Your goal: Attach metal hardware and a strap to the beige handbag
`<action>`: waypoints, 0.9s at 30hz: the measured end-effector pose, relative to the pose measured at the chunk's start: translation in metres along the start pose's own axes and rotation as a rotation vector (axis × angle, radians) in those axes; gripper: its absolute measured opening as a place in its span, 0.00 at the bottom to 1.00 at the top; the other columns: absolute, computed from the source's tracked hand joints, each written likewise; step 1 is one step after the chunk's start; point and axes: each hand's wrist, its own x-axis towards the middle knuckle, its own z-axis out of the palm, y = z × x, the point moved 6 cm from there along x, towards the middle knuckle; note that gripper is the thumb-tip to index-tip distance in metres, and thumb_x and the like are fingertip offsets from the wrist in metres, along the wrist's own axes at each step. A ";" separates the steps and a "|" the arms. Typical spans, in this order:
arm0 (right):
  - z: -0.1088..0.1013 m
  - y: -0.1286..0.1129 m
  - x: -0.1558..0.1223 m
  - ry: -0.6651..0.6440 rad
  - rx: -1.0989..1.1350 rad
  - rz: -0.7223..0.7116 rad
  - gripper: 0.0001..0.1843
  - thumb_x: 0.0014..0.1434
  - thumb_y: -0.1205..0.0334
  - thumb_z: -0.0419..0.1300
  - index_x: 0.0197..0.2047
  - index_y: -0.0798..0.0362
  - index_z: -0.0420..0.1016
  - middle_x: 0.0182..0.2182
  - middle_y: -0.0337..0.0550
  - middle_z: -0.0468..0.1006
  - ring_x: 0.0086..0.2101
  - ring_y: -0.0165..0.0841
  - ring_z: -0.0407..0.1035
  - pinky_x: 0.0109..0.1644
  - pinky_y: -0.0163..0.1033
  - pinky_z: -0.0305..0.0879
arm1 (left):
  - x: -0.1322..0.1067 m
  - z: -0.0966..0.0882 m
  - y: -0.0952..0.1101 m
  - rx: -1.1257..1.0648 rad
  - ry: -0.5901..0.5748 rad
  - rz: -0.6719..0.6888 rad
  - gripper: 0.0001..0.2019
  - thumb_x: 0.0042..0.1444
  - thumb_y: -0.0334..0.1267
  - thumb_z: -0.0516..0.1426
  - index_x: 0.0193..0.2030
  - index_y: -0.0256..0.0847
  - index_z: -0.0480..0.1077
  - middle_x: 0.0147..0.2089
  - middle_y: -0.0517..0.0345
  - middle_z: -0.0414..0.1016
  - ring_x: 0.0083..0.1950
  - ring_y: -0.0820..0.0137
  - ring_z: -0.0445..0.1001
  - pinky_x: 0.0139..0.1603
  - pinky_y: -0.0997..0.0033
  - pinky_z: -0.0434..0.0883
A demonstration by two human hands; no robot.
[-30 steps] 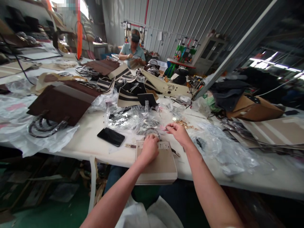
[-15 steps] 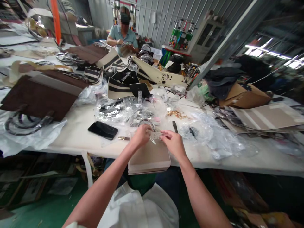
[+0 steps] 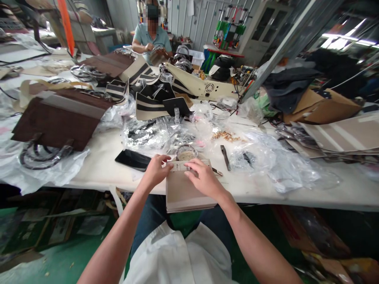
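Observation:
A beige bag body (image 3: 185,189), flat and boxy, lies at the table's front edge and overhangs it. A pale strip with thin markings (image 3: 179,167) rests across its far end. My left hand (image 3: 158,171) has its thumb and fingers closed around the strip's left end. My right hand (image 3: 204,177) lies over the bag's right side, its fingers apart and touching near the strip's other end. A narrow strap end (image 3: 217,171) sticks out beside my right hand. Just beyond the bag is a round wrapped handle (image 3: 186,152).
A black phone (image 3: 133,159) lies left, a dark tool (image 3: 225,157) right. Plastic bags (image 3: 266,161) and gold-coloured hardware (image 3: 226,136) spread beyond. A brown bag (image 3: 56,122) sits at left, panels (image 3: 340,136) at right. A person (image 3: 152,37) works across the table.
My hands have moved apart, with the strip now lower on the bag's far end. The strap end formerly sticking out at the bag's left now shows at its right. The view has shifted slightly.

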 end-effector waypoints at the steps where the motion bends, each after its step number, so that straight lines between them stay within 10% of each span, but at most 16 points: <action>1: 0.007 -0.003 0.004 -0.028 -0.032 -0.030 0.21 0.74 0.63 0.66 0.68 0.41 0.82 0.58 0.47 0.81 0.54 0.44 0.79 0.61 0.49 0.78 | 0.000 0.004 -0.002 -0.021 -0.018 0.003 0.17 0.63 0.39 0.65 0.56 0.39 0.84 0.53 0.47 0.82 0.50 0.58 0.81 0.60 0.56 0.78; 13: 0.045 -0.023 0.040 -0.154 -0.234 -0.140 0.08 0.74 0.69 0.67 0.53 0.48 0.83 0.51 0.47 0.80 0.50 0.42 0.76 0.58 0.48 0.76 | 0.007 0.022 -0.037 -0.517 -0.266 -0.022 0.26 0.60 0.49 0.70 0.60 0.36 0.85 0.56 0.45 0.88 0.53 0.55 0.82 0.56 0.60 0.77; 27: 0.047 -0.014 0.034 -0.122 -0.138 -0.181 0.11 0.75 0.71 0.61 0.56 0.50 0.78 0.52 0.51 0.78 0.54 0.47 0.76 0.61 0.53 0.76 | 0.011 0.029 -0.040 -0.477 -0.204 0.026 0.21 0.61 0.47 0.70 0.58 0.40 0.88 0.55 0.46 0.89 0.48 0.58 0.82 0.47 0.65 0.76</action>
